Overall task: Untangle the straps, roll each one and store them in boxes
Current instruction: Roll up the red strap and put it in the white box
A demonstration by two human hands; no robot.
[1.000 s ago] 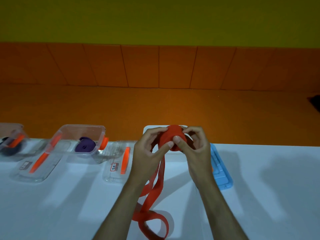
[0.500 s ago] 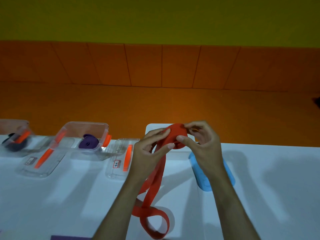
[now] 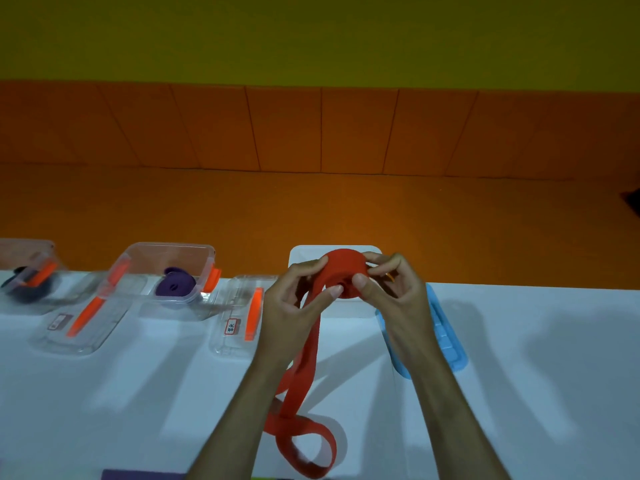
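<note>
Both hands hold a partly rolled red strap (image 3: 341, 270) above the far edge of the white table (image 3: 536, 393). My left hand (image 3: 294, 306) pinches the roll from the left with thumb and fingers. From the right, my right hand (image 3: 394, 292) grips it, thumb on its face. The loose tail of the red strap hangs down between my forearms and loops on the table near the front. Behind the roll stands a white box (image 3: 301, 254), mostly hidden by my hands.
A clear box (image 3: 204, 258) at the left holds a rolled purple strap (image 3: 175, 285). Another clear box (image 3: 31, 251) at the far left holds a dark strap. Clear lids with orange clips (image 3: 252, 313) lie in front. A blue lid (image 3: 446, 337) lies under my right wrist.
The roll has turned a little in my fingers and grown slightly; the loose tail has shifted on the table. Both hands stay in about the same place.
</note>
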